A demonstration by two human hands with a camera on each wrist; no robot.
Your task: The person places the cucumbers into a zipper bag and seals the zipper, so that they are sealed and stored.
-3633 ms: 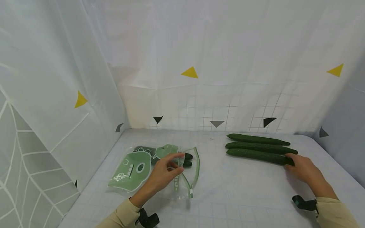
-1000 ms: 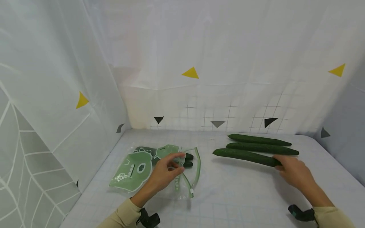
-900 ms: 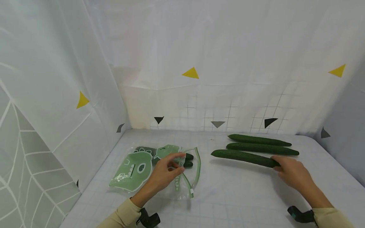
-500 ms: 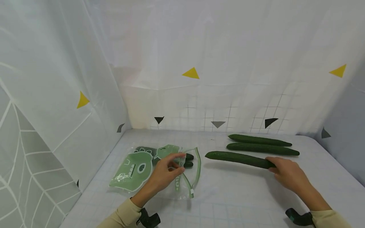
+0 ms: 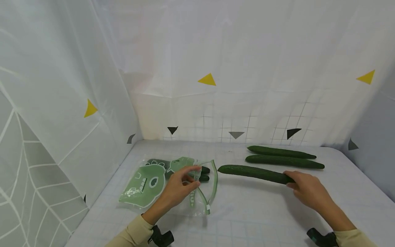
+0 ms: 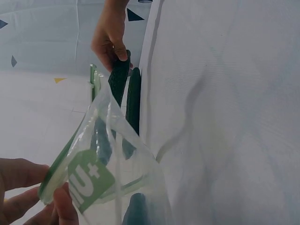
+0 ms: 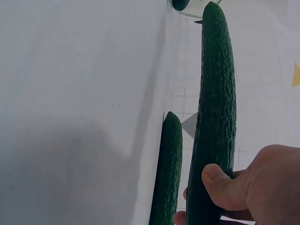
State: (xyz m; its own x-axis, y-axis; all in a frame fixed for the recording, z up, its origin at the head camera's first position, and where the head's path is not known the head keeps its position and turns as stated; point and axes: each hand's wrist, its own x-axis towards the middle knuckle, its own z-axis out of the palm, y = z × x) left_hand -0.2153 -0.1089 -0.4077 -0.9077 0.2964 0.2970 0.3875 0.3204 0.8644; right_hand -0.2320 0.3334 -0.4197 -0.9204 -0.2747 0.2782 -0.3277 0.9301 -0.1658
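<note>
My right hand (image 5: 308,189) grips a long dark green cucumber (image 5: 251,172) by its right end, holding it above the table with a shadow below. The free tip points left, close to the open mouth of a clear zip bag (image 5: 142,187) printed with green cartoon figures. Between thumb and fingers, my left hand (image 5: 177,187) pinches the bag's upper edge; the green zip strip (image 5: 215,181) with its white slider spreads apart. Inside the bag lie cucumbers (image 5: 204,178), two ends showing at the mouth. In the left wrist view, the bag's edge (image 6: 56,173) is between finger and thumb.
Two more cucumbers (image 5: 284,161) lie side by side at the back right of the white table (image 5: 247,219). White sheeting (image 5: 247,68) hangs behind and on both sides. A black wrist camera (image 5: 162,236) sits on each wrist.
My right hand has lifted the nearest cucumber away from the other two and carried it left toward the bag's mouth. My left hand keeps its pinch on the bag, almost unmoved.
</note>
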